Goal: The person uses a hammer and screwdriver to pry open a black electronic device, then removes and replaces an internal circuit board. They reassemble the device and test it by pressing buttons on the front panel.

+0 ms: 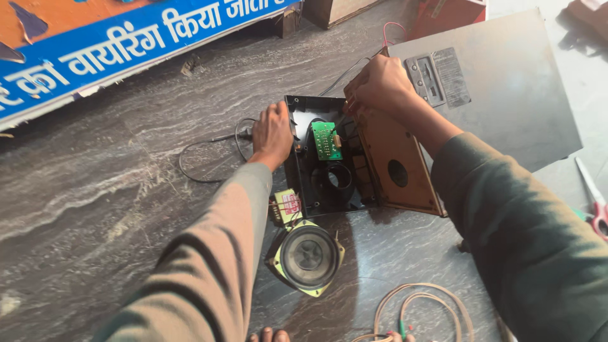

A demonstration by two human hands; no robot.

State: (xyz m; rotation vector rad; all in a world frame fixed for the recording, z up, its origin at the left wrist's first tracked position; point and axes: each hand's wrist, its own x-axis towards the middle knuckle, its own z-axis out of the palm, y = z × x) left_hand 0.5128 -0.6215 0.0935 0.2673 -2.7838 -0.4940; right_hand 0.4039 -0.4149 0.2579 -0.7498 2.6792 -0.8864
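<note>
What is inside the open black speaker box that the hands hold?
Inside the black box are a small green circuit board and a round black opening. The right hand and the brown panel cover its right side.

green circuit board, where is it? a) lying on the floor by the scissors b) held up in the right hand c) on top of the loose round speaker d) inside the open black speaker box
d: the green circuit board sits inside the open black speaker box, between the left hand and the right hand.
</note>
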